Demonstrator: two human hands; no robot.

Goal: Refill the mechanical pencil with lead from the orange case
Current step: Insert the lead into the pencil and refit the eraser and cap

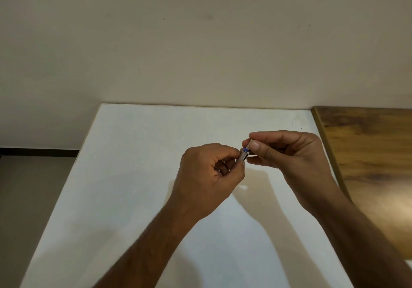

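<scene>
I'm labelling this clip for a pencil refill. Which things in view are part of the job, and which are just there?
Part of the job:
- pencil, gripped by the left hand
- its top end, pinched by the right hand

Just there:
- white table
- wooden surface to the right
- wall

No orange case shows.

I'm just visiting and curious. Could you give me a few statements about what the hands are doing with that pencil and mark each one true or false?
1. Both hands are on the mechanical pencil. True.
2. The pencil lies flat on the white table. False: it is held in the air above the table.
3. The left hand grips the pencil's barrel. True.
4. The right hand rests open on the wooden surface. False: its fingertips pinch the pencil's upper end, by the blue band.
5. An orange case stands beside the hands. False: no orange case is in view.
</scene>
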